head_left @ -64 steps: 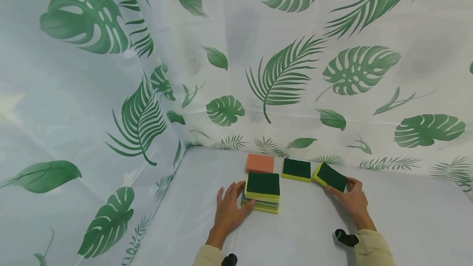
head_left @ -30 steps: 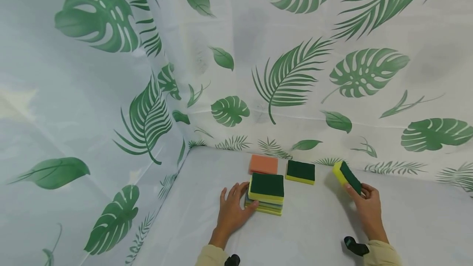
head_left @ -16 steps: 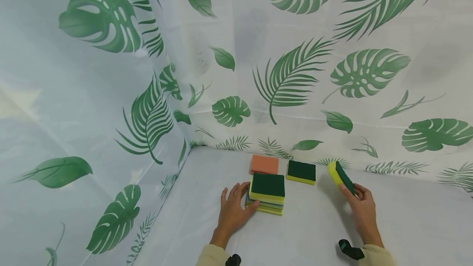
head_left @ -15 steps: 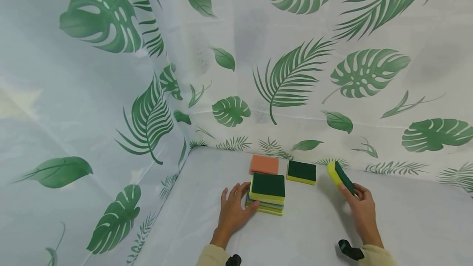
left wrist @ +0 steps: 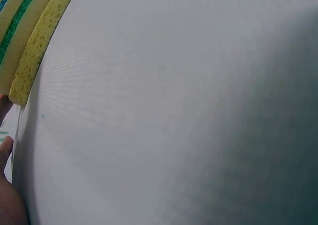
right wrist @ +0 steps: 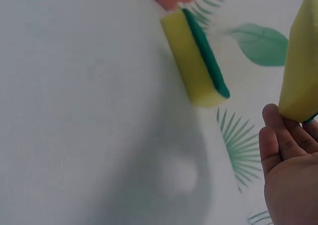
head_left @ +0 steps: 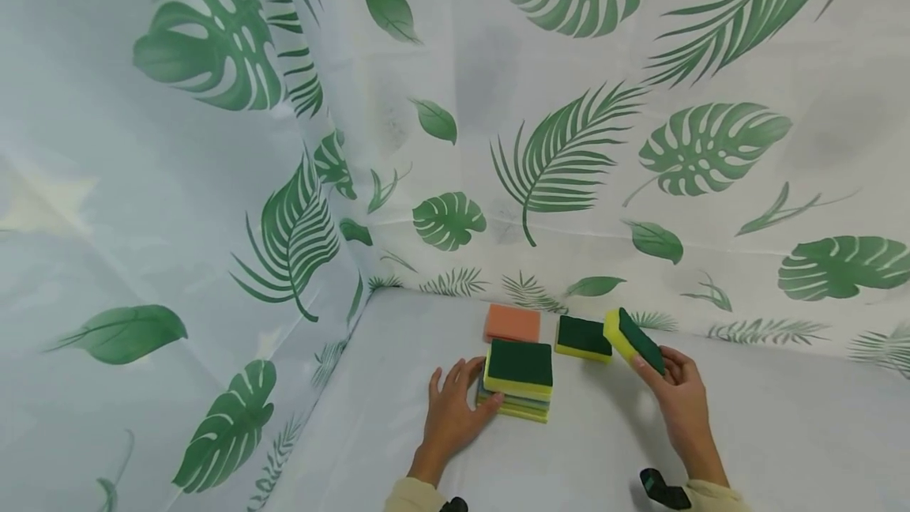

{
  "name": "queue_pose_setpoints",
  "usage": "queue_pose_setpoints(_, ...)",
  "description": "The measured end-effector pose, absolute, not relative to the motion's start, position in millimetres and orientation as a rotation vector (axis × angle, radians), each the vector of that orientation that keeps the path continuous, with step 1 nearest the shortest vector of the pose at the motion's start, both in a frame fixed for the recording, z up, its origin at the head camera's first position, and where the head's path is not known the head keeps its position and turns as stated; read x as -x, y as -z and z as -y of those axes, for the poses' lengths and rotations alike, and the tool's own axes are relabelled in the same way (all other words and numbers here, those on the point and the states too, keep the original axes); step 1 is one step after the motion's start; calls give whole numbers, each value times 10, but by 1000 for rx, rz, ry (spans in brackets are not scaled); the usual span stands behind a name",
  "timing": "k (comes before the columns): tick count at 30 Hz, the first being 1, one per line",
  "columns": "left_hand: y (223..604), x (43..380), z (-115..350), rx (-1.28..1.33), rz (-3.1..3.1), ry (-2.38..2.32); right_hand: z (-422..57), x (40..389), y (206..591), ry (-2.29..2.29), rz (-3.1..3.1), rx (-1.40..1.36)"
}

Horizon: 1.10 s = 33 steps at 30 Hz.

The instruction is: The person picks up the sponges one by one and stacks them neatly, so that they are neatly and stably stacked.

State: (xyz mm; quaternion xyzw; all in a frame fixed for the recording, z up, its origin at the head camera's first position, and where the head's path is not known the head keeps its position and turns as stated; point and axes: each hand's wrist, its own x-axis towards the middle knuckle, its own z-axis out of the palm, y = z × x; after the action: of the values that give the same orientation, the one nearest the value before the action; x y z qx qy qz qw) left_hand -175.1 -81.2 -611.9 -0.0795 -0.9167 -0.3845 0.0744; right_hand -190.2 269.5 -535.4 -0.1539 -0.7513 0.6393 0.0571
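Note:
Several scrub sponges lie stacked on the white surface; the stack point(head_left: 521, 363) is topped by a yellow sponge with a dark green scouring pad. My left hand point(head_left: 455, 411) holds the stack at its left side, thumb at the front corner and forefinger toward the back. In the left wrist view, the stack's yellow layers point(left wrist: 42, 41) show with green and blue bands. My right hand point(head_left: 678, 393) pinches another yellow and green sponge point(head_left: 635, 340) by its near end, tilted and raised above the surface. In the right wrist view, fingertips point(right wrist: 271, 114) meet that sponge's lower end.
Behind the stack lies an orange sponge point(head_left: 512, 323). A yellow and green sponge point(head_left: 583, 336) lies flat to its right, partly overlapped by the raised sponge in the head view. A leaf-print sheet point(head_left: 455, 251) rises behind and at left.
My right hand picked its sponge up off to the right, tilted it, then brought it back left toward the flat green sponge. My left hand stays at the stack. The view has shifted slightly.

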Motion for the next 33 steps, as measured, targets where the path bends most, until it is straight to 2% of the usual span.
queue_pose_setpoints(20,6168,1769,818,259,2733,1130,-2136,1783,5078,-1920,2312,28)
queue_pose_setpoints(33,6085,1740,801,232,2770,1151,-1818,1711,5042,-1921,2347,-118)
